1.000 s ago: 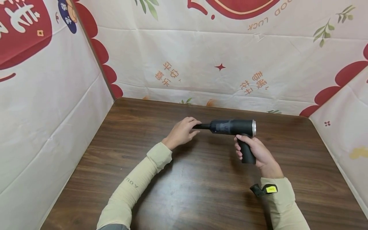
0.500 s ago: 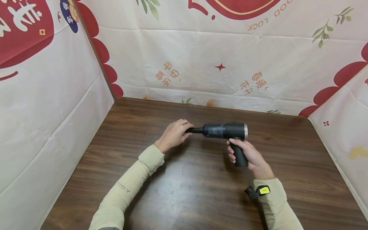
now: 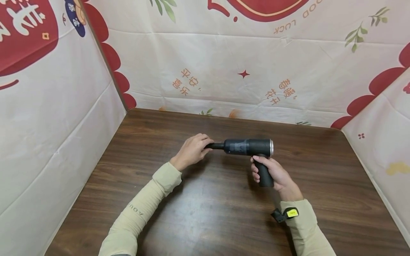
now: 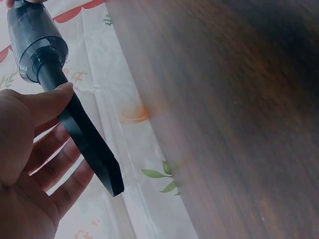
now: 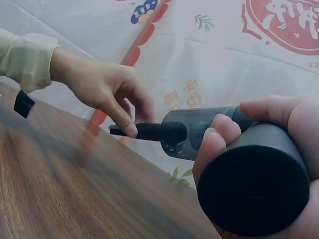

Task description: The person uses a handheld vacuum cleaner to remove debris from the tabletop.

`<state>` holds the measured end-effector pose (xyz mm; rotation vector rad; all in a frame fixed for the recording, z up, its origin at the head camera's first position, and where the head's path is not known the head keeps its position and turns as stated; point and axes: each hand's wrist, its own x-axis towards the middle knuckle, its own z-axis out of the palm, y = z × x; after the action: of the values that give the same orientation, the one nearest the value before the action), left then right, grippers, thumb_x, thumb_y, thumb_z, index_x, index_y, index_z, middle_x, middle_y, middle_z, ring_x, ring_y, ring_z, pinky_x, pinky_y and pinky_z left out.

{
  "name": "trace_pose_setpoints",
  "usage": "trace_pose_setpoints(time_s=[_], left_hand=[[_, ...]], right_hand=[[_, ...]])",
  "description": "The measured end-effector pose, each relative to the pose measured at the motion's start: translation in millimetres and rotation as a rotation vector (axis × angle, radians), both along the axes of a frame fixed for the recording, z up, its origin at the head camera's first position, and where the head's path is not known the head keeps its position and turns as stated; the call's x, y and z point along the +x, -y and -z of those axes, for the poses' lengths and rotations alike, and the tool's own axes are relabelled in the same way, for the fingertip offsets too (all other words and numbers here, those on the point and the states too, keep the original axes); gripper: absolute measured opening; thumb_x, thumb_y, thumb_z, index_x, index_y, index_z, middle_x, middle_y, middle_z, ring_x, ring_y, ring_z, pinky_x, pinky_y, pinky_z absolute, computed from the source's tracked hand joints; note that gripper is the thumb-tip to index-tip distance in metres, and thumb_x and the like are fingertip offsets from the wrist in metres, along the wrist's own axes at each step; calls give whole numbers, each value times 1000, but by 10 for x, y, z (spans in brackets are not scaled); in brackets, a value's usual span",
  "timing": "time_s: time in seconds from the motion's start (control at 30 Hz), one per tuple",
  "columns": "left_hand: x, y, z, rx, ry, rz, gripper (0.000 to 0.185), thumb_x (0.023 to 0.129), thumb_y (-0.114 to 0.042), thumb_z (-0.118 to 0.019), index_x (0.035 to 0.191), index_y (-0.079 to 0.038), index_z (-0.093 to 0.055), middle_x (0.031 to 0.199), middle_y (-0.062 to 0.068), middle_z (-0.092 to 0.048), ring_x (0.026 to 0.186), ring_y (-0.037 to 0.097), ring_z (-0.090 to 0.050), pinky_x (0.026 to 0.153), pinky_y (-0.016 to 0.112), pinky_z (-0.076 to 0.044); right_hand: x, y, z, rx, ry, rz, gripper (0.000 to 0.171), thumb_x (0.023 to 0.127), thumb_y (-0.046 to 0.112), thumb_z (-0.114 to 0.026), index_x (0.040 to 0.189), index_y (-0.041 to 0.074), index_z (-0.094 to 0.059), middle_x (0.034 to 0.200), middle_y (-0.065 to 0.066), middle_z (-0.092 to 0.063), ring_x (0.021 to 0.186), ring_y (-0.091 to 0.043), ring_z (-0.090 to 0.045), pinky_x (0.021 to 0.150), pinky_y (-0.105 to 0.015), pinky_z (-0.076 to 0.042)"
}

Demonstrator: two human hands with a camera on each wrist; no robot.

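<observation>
A black handheld vacuum cleaner (image 3: 260, 147) with a see-through dust cup (image 3: 236, 146) is held level above the table, its narrow nozzle pointing left. My right hand (image 3: 274, 173) grips its handle (image 3: 264, 174), thumb near the top of the grip. At the other end my left hand (image 3: 191, 150) pinches the flat crevice nozzle (image 4: 89, 134) between thumb and fingers. In the left wrist view the nozzle's slanted tip extends past the fingers, and its other end sits in the dust cup. The right wrist view shows the round handle base (image 5: 254, 191) up close.
The brown wood-grain table (image 3: 205, 213) lies under both hands. White printed cloth (image 3: 205, 53) hangs behind it and along both sides. A black strap with a yellow tag (image 3: 292, 213) is on the right sleeve.
Both hands and the vacuum cleaner have shifted left and slightly nearer the person. The left hand's fingers have closed in on the nozzle; the right hand keeps its grip.
</observation>
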<state>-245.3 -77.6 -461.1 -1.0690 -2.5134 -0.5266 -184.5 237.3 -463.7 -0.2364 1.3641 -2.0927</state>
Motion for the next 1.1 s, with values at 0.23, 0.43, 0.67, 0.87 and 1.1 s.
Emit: trace_pose_setpoints(time_s=[0.23, 0.43, 0.67, 0.87, 1.1], left_hand=[[21, -17, -6, -69, -22, -37, 20, 91, -19, -74, 109, -8, -72, 100, 3, -68, 89, 18, -62, 76, 31, -54], [32, -30, 2, -132, -43, -86, 20, 90, -20, -75, 107, -10, -72, 100, 2, -69, 89, 18, -63, 71, 32, -55], [-3, -23, 30, -181, -43, -115, 20, 90, -21, -75, 107, -10, -72, 100, 3, -68, 89, 21, -64, 66, 36, -56], [-47, -22, 52, -208, 4, -129, 20, 89, -20, -75, 106, -10, -72, 99, 4, -68, 87, 22, -64, 63, 38, -56], [-75, -58, 78, -273, 94, -148, 18, 91, -24, -74, 104, -13, -73, 100, 3, -68, 91, 22, -65, 67, 40, -57]], right_hand=[[6, -4, 21, 78, -1, 58, 27, 109, 19, -37, 100, 11, -62, 72, -1, -60, 60, -12, -60, 57, -25, -53], [-8, 51, 27, 303, 17, 188, 33, 104, 29, -53, 111, -3, -55, 75, -4, -65, 64, -15, -66, 64, -34, -59], [-28, 116, 44, 678, -55, 316, 67, 95, 52, -62, 116, -11, -51, 80, -10, -66, 68, -19, -70, 71, -39, -60], [-21, 117, 23, 1188, -334, 346, 68, 89, 71, -54, 76, 5, -57, 67, -5, -57, 62, -19, -55, 55, -30, -44], [-23, 123, 49, 1335, -379, 309, 68, 89, 72, -52, 73, 7, -60, 68, -6, -57, 62, -20, -53, 53, -29, -40]])
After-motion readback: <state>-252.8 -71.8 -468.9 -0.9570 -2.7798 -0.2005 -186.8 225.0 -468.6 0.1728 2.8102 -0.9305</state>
